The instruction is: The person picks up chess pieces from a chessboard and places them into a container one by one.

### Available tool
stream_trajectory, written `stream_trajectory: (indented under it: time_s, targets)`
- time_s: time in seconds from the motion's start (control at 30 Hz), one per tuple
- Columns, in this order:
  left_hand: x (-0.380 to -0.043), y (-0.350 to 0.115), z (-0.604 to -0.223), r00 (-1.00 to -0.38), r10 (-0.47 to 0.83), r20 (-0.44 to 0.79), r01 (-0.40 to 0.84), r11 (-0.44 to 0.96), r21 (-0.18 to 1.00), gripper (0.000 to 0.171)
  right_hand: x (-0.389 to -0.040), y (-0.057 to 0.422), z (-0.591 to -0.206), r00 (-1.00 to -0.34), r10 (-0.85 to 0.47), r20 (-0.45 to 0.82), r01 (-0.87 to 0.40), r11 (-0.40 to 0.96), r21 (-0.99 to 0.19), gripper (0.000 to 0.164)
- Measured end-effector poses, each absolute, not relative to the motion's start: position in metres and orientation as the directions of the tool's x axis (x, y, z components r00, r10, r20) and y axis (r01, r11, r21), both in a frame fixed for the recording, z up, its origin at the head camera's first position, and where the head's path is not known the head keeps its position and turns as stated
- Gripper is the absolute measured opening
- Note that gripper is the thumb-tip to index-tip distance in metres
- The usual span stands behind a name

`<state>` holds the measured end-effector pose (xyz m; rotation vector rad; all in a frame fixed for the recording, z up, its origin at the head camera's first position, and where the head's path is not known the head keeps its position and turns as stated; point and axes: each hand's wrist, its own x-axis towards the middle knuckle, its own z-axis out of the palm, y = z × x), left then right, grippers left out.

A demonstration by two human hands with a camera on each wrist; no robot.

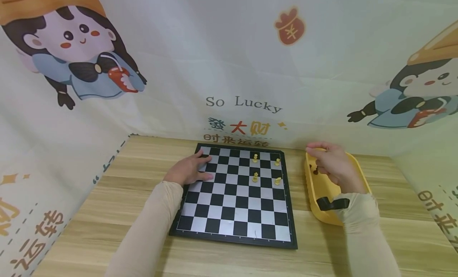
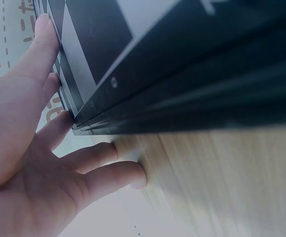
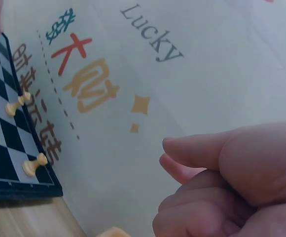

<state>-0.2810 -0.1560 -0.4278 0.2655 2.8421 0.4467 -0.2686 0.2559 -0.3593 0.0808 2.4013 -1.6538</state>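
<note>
My left hand (image 1: 186,169) rests at the left edge of a black-and-white chessboard (image 1: 229,201), fingers spread over its far left corner. In the left wrist view, the thumb lies along the board's edge and other fingers reach past its corner. Several pale yellow chess pieces (image 1: 255,177) stand on the board's far right part. My right hand (image 1: 334,163) is over a yellow plastic basket (image 1: 313,199), above dark chess pieces (image 1: 315,171) in it. The right thumb and index finger (image 3: 197,150) come close together, the other fingers curled; nothing shows between the tips.
The board and basket stand on a wood-grain table (image 1: 118,197), the basket to the board's right. A printed white cloth (image 1: 222,62) hangs close behind the table's far edge and along the sides. A black strap (image 1: 332,204) sits at my right wrist.
</note>
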Motion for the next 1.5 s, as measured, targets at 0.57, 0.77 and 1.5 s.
stream_trajectory:
  time_s: [0.57, 0.77, 1.5]
  targets:
    - [-0.281, -0.158, -0.431, -0.953, 0.218, -0.212, 0.144, 0.937, 0.318, 0.077, -0.255, 0.228, -0.369, -0.974, -0.062, -0.217, 0.176, 0.398, -0.9, 0.043]
    - [-0.282, -0.157, -0.431, -0.952, 0.218, -0.216, 0.145, 0.939, 0.311, 0.078, -0.251, 0.219, -0.373, -0.972, -0.111, -0.207, 0.147, 0.397, -0.906, 0.042]
    - [-0.283, -0.157, -0.429, -0.95, 0.23, -0.208, 0.161, 0.939, 0.305, 0.078, -0.245, 0.198, -0.386, -0.968, -0.105, -0.228, 0.163, 0.427, -0.889, 0.039]
